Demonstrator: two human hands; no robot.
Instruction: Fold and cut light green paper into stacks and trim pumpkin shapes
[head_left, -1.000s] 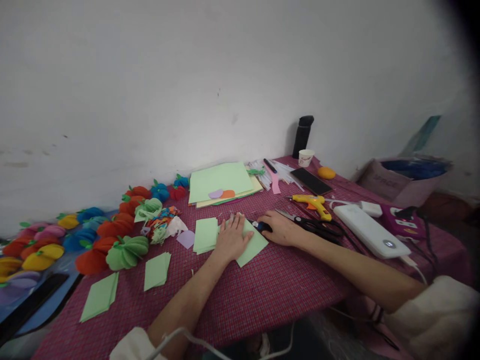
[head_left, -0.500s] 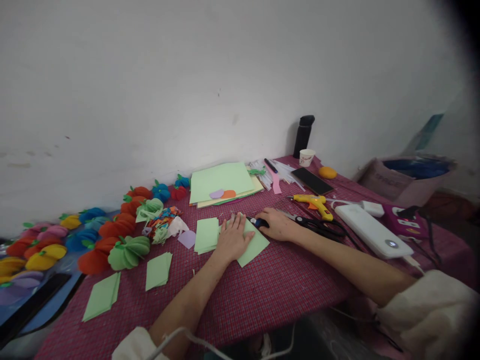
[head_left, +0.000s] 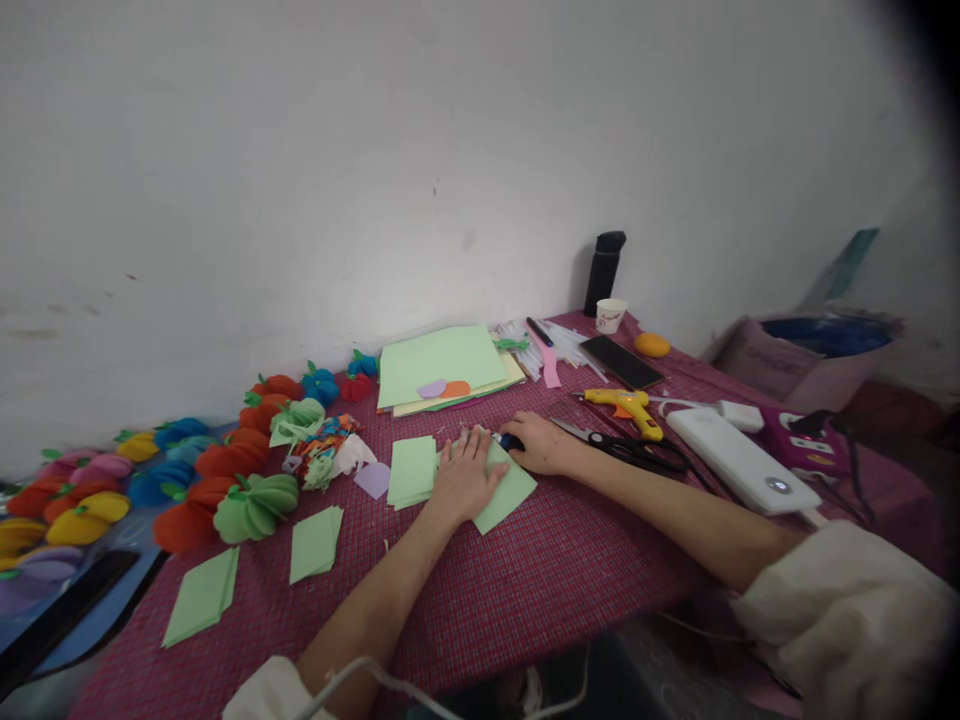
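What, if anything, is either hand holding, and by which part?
The right hand holds a dark blue tool, apparently by its handle; its kind cannot be told. The left hand grips nothing, lying flat on light green paper.

Off-white sleeves (head_left: 847,615), loose, creased; forearms (head_left: 675,508) bare; hands (head_left: 466,475) bare.

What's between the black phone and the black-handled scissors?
The yellow glue gun lies between the black phone and the black-handled scissors, on the checked tablecloth. The head view shows it.
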